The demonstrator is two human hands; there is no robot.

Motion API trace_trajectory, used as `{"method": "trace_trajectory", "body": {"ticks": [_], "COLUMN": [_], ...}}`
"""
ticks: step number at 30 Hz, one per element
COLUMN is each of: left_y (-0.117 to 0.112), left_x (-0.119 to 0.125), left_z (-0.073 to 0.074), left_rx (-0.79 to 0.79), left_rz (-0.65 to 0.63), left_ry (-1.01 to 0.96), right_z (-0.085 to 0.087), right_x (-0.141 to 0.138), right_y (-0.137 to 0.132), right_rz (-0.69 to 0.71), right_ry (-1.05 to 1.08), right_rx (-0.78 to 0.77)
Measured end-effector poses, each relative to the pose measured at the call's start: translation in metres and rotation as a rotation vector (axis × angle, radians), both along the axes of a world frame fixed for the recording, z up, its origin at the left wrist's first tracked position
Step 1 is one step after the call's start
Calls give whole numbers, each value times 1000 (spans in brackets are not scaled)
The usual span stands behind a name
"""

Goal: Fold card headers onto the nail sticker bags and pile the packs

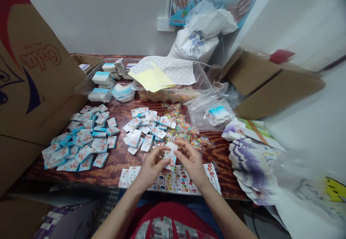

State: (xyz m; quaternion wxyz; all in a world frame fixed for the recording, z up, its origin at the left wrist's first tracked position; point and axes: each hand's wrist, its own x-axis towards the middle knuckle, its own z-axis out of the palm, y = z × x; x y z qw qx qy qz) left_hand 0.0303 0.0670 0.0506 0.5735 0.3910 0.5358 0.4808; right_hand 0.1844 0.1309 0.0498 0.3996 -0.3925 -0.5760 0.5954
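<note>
Head view: left hand and right hand were together above the near edge of a wooden table. Between them stood a small printed card, its long axis running away from the body and tilted slightly, with a white paper piece just beyond its far end. Neither hand was clearly nearer. The left hand seemed pinched on the card's lower part, and the right hand's fingertips were closed near its far end, though the exact grip was partly hidden. Below the hands lay a sheet of colourful nail stickers. Off to the left was a loose pile of blue-edged cards; ahead lay a smaller scatter of white cards and loose glitter stickers.
</note>
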Motion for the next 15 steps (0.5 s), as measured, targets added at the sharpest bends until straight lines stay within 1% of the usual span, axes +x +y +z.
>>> {"method": "trace_trajectory", "body": {"ticks": [1,3,5,6,8,12,15], "left_y": [0,1,0,-1,-3,-6,-6], "left_x": [2,5,7,8,9,10,10], "left_z": [2,6,7,7,5,1,0], "left_rx": [4,12,20,21,21,28,51], "left_rz": [24,62,73,66,33,-11,-29], "left_ry": [-7,-29,-47,-50,-39,4,21], "right_z": [2,6,9,10,9,4,2], "right_x": [0,1,3,4,6,6,5], "right_y": [0,1,1,1,0,-1,-1], "right_rz": [1,59,120,129,110,5,-60], "right_ry": [2,-22,-57,-67,-68,-5,32], "right_rx": [6,25,41,43,12,-157,-226]}}
